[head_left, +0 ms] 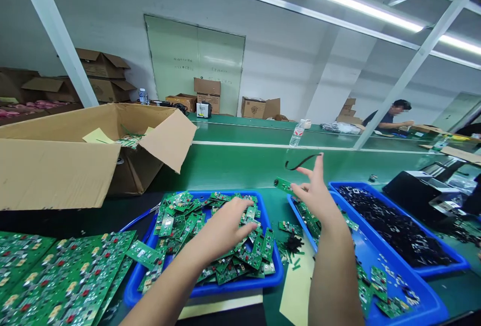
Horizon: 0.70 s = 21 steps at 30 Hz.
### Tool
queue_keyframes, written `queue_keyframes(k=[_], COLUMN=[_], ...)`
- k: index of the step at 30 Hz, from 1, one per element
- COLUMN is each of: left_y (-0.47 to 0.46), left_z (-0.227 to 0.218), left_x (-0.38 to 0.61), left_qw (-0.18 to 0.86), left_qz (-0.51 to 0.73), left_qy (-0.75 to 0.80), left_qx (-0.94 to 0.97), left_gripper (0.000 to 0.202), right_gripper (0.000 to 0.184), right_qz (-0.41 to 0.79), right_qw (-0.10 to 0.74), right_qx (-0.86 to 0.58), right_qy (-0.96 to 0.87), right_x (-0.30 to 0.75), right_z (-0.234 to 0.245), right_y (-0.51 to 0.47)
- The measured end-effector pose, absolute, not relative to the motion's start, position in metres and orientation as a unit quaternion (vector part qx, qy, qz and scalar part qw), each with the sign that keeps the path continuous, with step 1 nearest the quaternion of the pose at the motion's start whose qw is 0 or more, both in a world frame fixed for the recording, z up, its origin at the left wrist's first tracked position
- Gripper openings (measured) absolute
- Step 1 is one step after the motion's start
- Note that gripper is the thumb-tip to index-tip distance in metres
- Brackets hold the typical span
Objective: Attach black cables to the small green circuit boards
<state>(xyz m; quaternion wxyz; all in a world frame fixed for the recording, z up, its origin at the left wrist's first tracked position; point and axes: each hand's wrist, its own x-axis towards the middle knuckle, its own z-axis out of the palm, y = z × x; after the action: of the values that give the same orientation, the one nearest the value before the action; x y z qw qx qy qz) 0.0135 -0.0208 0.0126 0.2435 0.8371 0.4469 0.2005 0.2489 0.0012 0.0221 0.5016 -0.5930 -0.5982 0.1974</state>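
My left hand (pixel 229 223) is over a blue tray (pixel 280 271) heaped with small green circuit boards (pixel 188 226). Its thumb and index finger are apart, with nothing visible between them. Raised above a second blue tray (pixel 409 286), my right hand (pixel 313 193) holds one small circuit board (pixel 282 185) at its thumb. A thin, curved black strip (pixel 302 160) hangs from the tip of its upright index finger. That second tray contains several boards and small pale pieces, partly hidden by my right forearm.
Uncut board panels (pixel 71 281) lie at the left, below a large open cardboard box (pixel 56 166). Another blue tray (pixel 460 266), full of black strips, is at the right near a black machine (pixel 417 198). Across the bench are a water bottle (pixel 296 134) and a person (pixel 387 118).
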Motion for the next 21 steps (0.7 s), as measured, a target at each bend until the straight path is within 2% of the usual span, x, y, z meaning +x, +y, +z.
queue_keyframes(k=[3,6,11,17,21], left_y=[-0.034,-0.045,-0.054,-0.051,-0.049], left_z=[0.0,-0.021,-0.053,-0.065,-0.069], left_x=[0.034,0.057,0.075,0.078,0.079], left_qw=[0.222,0.199,0.175,0.187,0.217], left_qz=[0.127,0.078,0.056,0.076,0.1], left_qy=[0.428,0.42,0.435,0.441,0.418], left_qx=[0.867,0.882,0.881,0.875,0.877], left_gripper=[0.04,0.053,0.037,0.024,0.031], right_gripper=[0.107,0.106,0.108,0.111,0.098], right_qz=[0.103,0.082,0.105,0.094,0.03], right_qw=[0.41,0.374,0.35,0.385,0.467], right_qx=[-0.726,-0.772,-0.812,-0.831,-0.795], right_qy=[-0.542,-0.508,-0.455,-0.391,-0.386], right_x=[0.282,0.303,0.32,0.327,0.318], right_z=[0.005,-0.011,-0.029,-0.023,0.002], right_y=[0.013,0.021,0.026,0.019,0.007])
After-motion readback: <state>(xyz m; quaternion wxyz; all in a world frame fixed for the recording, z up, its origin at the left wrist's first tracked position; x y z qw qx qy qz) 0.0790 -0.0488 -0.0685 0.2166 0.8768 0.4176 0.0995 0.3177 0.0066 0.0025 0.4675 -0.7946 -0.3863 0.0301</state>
